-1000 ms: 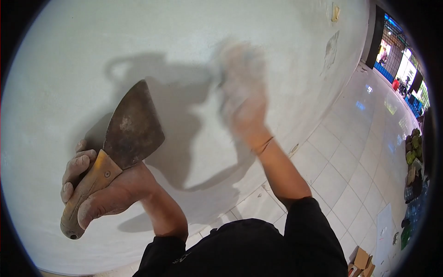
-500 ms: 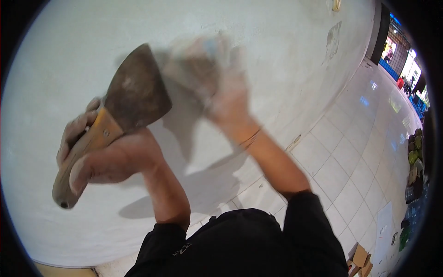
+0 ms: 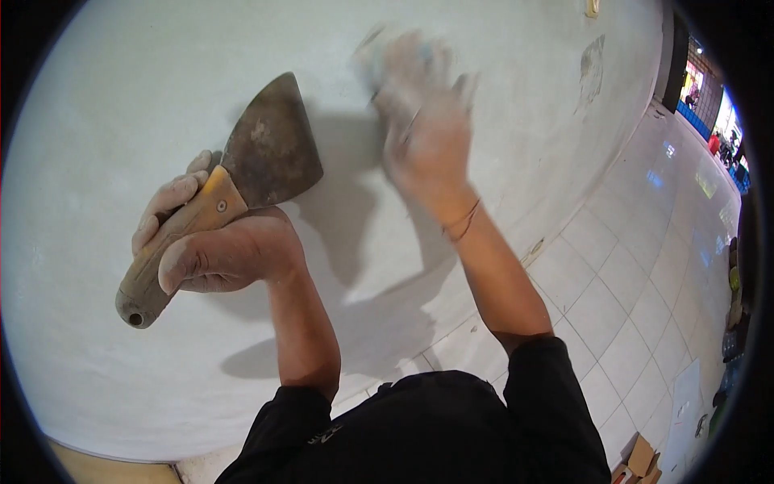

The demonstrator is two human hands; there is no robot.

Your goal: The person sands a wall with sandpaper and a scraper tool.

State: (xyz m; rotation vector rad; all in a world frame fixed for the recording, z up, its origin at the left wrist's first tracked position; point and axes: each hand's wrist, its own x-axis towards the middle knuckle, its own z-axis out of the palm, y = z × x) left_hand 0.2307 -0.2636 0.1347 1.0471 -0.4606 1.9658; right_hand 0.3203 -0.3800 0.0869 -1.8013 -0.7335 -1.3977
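Note:
My left hand grips the wooden handle of a wide putty knife. Its broad, stained metal blade points up and to the right in front of the pale wall. White dust coats the fingers. Farther up and to the right, my right hand is at the wall, smeared by motion. Under its fingers is a flat pale piece with a bluish patch, too blurred to name. A thin dark band circles that wrist.
A rough bare patch marks the wall at the upper right. Pale floor tiles run along the wall's foot. An open cardboard box sits at the lower right near a white sheet. A grille stands far off.
My right hand has moved up and to the right across the wall. The left hand and putty knife have shifted slightly right and up in the picture, still held.

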